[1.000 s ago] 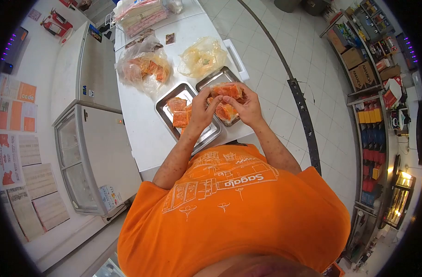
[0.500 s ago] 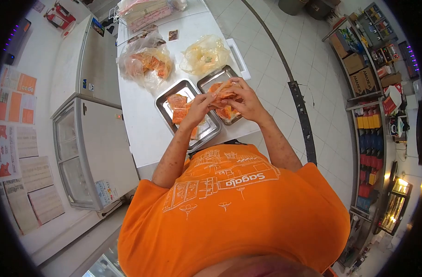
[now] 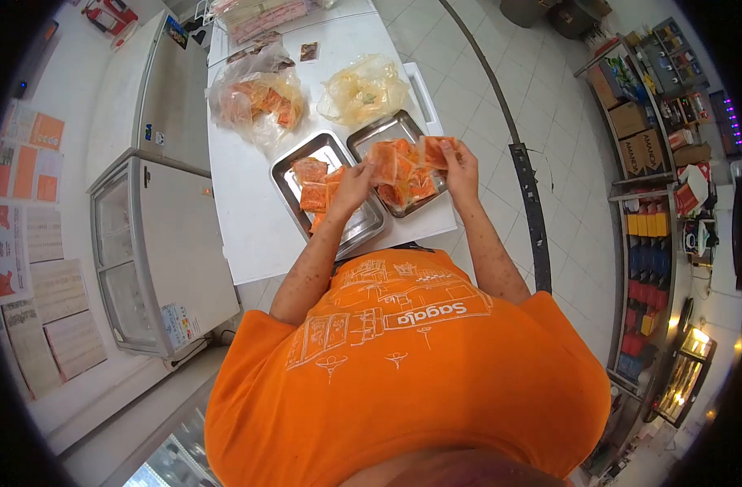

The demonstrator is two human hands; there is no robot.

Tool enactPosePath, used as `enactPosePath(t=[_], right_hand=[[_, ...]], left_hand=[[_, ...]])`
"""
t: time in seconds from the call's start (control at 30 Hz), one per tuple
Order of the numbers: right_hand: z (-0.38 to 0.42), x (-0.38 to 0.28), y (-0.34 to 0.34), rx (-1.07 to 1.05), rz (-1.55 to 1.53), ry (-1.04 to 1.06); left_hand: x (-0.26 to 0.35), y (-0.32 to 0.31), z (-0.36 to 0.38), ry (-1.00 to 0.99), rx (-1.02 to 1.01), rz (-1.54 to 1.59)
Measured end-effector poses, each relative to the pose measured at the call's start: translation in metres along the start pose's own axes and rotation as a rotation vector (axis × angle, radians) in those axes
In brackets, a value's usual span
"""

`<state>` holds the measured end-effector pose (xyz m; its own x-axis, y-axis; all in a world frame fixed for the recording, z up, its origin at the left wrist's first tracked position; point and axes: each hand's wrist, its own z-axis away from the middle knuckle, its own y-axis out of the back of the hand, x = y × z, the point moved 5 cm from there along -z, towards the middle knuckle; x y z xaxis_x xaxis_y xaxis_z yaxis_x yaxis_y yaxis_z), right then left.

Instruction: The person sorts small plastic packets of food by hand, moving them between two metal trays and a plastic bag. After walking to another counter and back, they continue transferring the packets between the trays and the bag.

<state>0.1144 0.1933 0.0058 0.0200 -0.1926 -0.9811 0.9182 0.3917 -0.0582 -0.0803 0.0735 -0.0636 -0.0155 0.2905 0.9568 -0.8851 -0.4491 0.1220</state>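
Note:
Over the right metal tray [image 3: 361,144], my left hand [image 3: 353,191] pinches a clear plastic packet with orange contents [image 3: 383,161]. Another flat orange packet [image 3: 434,152] is gripped by my right hand [image 3: 462,168] at that tray's right side. Below and between the hands, more orange packets [image 3: 393,195] lie in the right tray. The left metal tray [image 3: 283,174] holds several orange packets [image 3: 312,196] and sits beside my left wrist. What exactly is inside the packets I cannot make out.
On the white table [image 3: 245,219], a clear bag of orange packets [image 3: 261,101] and a crumpled yellowish bag [image 3: 363,91] lie beyond the trays. A small dark sachet [image 3: 308,52] is farther back. Freezers [image 3: 180,235] stand left; loaded shelves [image 3: 647,235] stand right.
My hands have moved apart from a bunched bundle of packets; each now holds a separate one. My right hand has shifted right. More packets show in the right tray.

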Motion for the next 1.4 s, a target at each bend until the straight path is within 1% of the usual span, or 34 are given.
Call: enactPosePath(t=[0.03, 0.07, 0.17, 0.27, 0.37, 0.4, 0.5, 0.57, 0.63, 0.67, 0.77, 0.83, 0.9, 1.0, 1.1, 1.2, 1.27, 1.3, 1.33, 1.4], right_hand=[[-0.002, 0.007, 0.005, 0.062, -0.029, -0.009], [-0.006, 0.019, 0.009, 0.08, -0.142, -0.069], [-0.006, 0.021, 0.005, 0.032, -0.12, -0.139], [-0.028, 0.055, 0.005, 0.38, 0.669, 0.24], [-0.02, 0.019, -0.04, 0.269, 0.667, 0.167], [-0.023, 0.015, -0.061, 0.185, 0.601, 0.364], [-0.039, 0.011, -0.154, -0.194, 0.632, 0.533], [-0.057, 0.014, -0.226, -0.439, 0.577, 0.691], [-0.08, 0.027, -0.296, -0.546, 0.623, 0.83], [-0.105, 0.045, -0.331, -0.59, 0.682, 0.773], [-0.167, 0.08, -0.397, -0.552, 1.023, 0.681], [-0.185, 0.094, -0.406, -0.469, 1.516, 0.512], [-0.184, 0.097, -0.404, -0.26, 1.555, 0.376], [-0.193, 0.093, -0.408, -0.223, 1.323, 0.375], [-0.19, 0.068, -0.408, -0.423, 0.843, 0.047], [-0.156, 0.047, -0.38, -0.664, 0.276, -0.205], [-0.099, 0.006, -0.356, -0.704, -0.069, -0.235], [-0.076, -0.007, -0.343, -0.708, -0.161, -0.287], [-0.054, -0.017, -0.331, -0.708, -0.227, -0.298], [-0.02, -0.031, -0.308, -0.717, -0.306, -0.305]], left_hand=[[-0.001, -0.002, -0.001, -0.081, 0.047, -0.128], [-0.005, 0.003, -0.008, -0.209, 0.207, -0.363], [-0.001, 0.016, -0.01, -0.294, 0.268, -0.455], [-0.001, 0.045, 0.004, -0.296, 0.267, -0.457], [-0.017, 0.089, 0.021, -0.299, 0.32, -0.371], [-0.033, 0.104, 0.024, -0.291, 0.302, -0.326], [-0.058, 0.143, 0.063, -0.021, 0.446, -0.347], [-0.066, 0.166, 0.091, -0.011, 0.511, -0.316], [-0.072, 0.189, 0.116, -0.008, 0.577, -0.285], [-0.077, 0.201, 0.128, -0.002, 0.61, -0.272], [-0.093, 0.238, 0.166, 0.025, 0.707, -0.234], [-0.104, 0.258, 0.191, 0.059, 0.764, -0.208], [-0.115, 0.276, 0.214, 0.093, 0.814, -0.176], [-0.129, 0.296, 0.238, 0.196, 0.836, -0.075], [-0.141, 0.307, 0.233, 0.305, 0.794, 0.036], [-0.122, 0.307, 0.189, 0.2, 0.643, 0.063], [-0.081, 0.296, 0.148, 0.052, 0.494, 0.035], [-0.054, 0.286, 0.127, -0.017, 0.407, 0.054], [-0.025, 0.272, 0.108, -0.085, 0.317, 0.072], [0.024, 0.242, 0.077, -0.166, 0.172, 0.254]])
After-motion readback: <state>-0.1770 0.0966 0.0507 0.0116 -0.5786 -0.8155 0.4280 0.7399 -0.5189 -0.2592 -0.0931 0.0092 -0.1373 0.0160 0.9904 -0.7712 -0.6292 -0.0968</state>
